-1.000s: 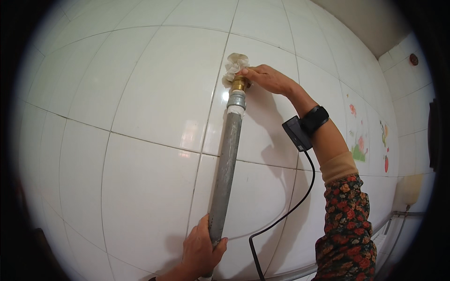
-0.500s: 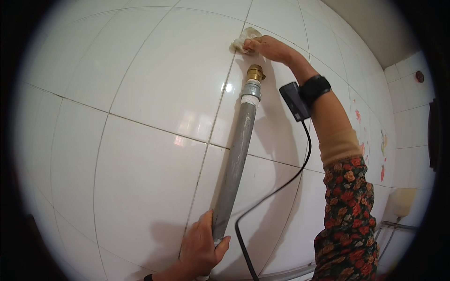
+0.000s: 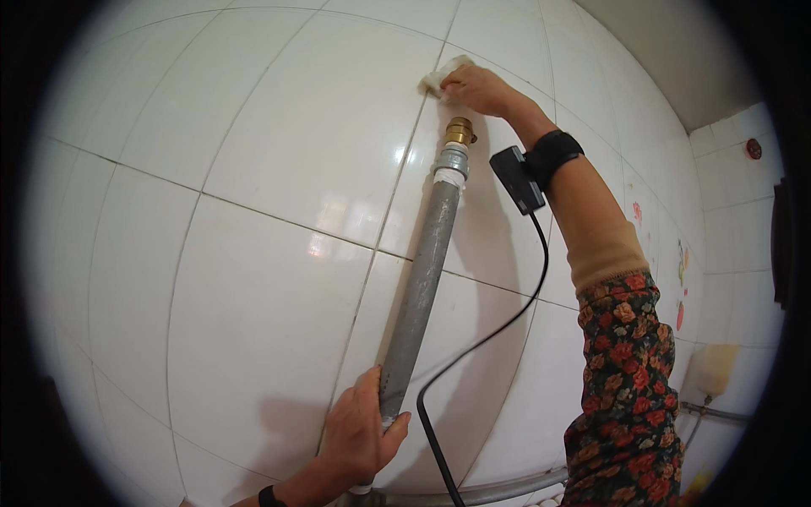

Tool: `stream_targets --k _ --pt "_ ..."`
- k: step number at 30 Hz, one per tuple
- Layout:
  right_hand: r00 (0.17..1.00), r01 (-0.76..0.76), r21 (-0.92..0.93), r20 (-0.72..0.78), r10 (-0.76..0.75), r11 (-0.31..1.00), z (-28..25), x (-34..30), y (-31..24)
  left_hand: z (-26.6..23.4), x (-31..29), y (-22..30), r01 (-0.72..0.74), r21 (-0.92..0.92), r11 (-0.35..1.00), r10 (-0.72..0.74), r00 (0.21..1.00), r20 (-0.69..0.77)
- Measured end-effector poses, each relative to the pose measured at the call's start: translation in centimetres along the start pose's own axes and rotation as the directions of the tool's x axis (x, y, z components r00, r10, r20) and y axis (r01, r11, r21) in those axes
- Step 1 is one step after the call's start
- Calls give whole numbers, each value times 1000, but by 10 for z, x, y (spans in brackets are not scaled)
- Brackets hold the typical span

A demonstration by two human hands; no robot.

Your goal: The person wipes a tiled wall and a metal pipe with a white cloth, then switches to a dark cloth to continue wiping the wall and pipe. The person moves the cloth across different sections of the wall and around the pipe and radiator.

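Against the white tiled wall [image 3: 270, 296], my right hand [image 3: 481, 89] presses a crumpled whitish cloth [image 3: 434, 82], fingers closed on it, just above the top of an upright pipe. This grey pipe [image 3: 422, 283] leans slightly to the right up the wall. At its upper end are white wrapping [image 3: 449, 177], a grey metal coupling [image 3: 452, 159] and a brass fitting [image 3: 459, 131]. Low on the pipe, my left hand [image 3: 359, 431] wraps round it, thumb on the right side and fingers partly hidden on the left.
A black device [image 3: 517, 179] is strapped to my right wrist, and its black cable [image 3: 498, 332] hangs down across the wall, passing right of the pipe. A horizontal grey pipe [image 3: 481, 494] runs along the bottom. At the right are a yellowish container [image 3: 716, 369] and a side wall [image 3: 735, 228].
My right hand and the cloth have shifted slightly on the wall, and the cloth looks more bunched under the fingers. My left hand stays on the pipe. The view has tilted a little.
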State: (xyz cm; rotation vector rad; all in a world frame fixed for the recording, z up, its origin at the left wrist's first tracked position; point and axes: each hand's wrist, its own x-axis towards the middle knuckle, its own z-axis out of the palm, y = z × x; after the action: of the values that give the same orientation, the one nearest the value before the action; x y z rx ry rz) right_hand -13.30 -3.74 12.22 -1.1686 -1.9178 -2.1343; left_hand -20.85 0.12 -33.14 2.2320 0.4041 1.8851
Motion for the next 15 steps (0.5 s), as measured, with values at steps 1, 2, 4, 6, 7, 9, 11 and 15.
stream_targets --k 1,2,4,6,7,9,11,15 --pt "999 -48 84 25 46 995 3 4 1 0 0 0 -7 3 1000 7 1000 -15" --pt "993 -111 148 49 105 983 6 8 0 0 0 0 6 -11 1000 -6 1000 -8" --pt "988 -99 58 125 92 993 12 13 -6 0 0 1 15 17 1000 -15 1000 -12" --pt "991 -88 380 131 41 921 18 11 -16 1 0 2 65 9 998 -65 997 36" --pt "969 -172 376 232 87 911 19 8 -20 1 0 2 39 5 999 -39 999 20" --pt "960 7 368 259 -109 930 19 3 -26 1 1 2 -15 -5 1000 15 1000 -14" --pt "959 -8 372 266 -99 928 16 -1 -24 1 2 3 -22 13 1000 22 1000 -17" --pt "966 -168 483 254 46 859 16 8 1 1 1 6 67 -21 998 -67 998 23"
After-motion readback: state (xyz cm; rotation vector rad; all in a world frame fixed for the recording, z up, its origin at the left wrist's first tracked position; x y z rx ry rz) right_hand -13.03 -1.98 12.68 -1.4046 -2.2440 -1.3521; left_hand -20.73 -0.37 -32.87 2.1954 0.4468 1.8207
